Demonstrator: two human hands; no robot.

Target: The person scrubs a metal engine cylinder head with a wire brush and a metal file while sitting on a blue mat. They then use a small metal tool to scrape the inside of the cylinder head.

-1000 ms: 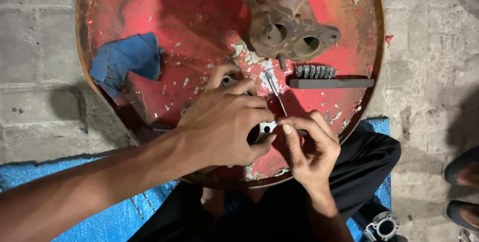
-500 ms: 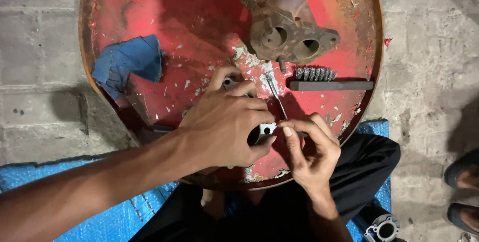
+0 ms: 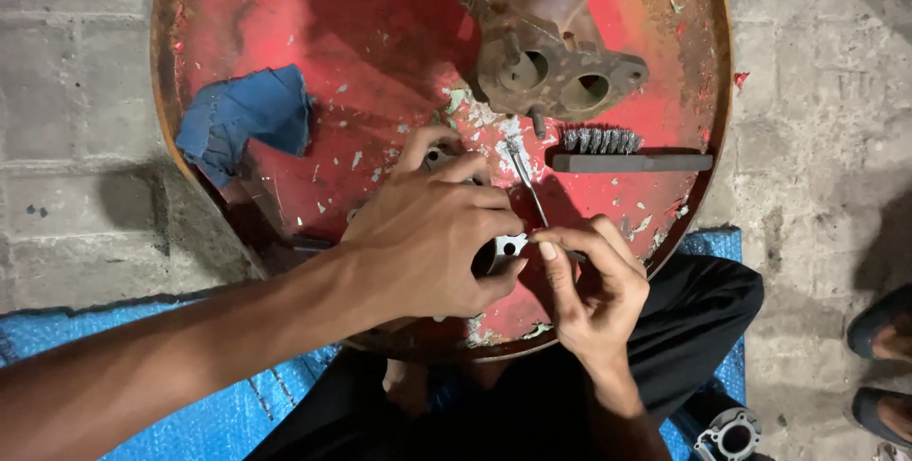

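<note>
My left hand [image 3: 432, 238] is closed over a small metal part [image 3: 508, 249] at the near edge of a round red drum top [image 3: 361, 14]; only a pale bit of the part with a hole shows. My right hand [image 3: 594, 290] pinches a thin metal tool [image 3: 527, 185] whose shaft slants up and away from the part. The two hands touch over the part.
A rusty cast manifold [image 3: 546, 52] lies at the drum's far side, a wire brush [image 3: 627, 152] just below it, a blue rag [image 3: 242, 119] at the left. Blue tarp [image 3: 228, 413] covers the ground under me. Another metal part [image 3: 727, 432] and someone's sandalled feet [image 3: 879, 361] are at the right.
</note>
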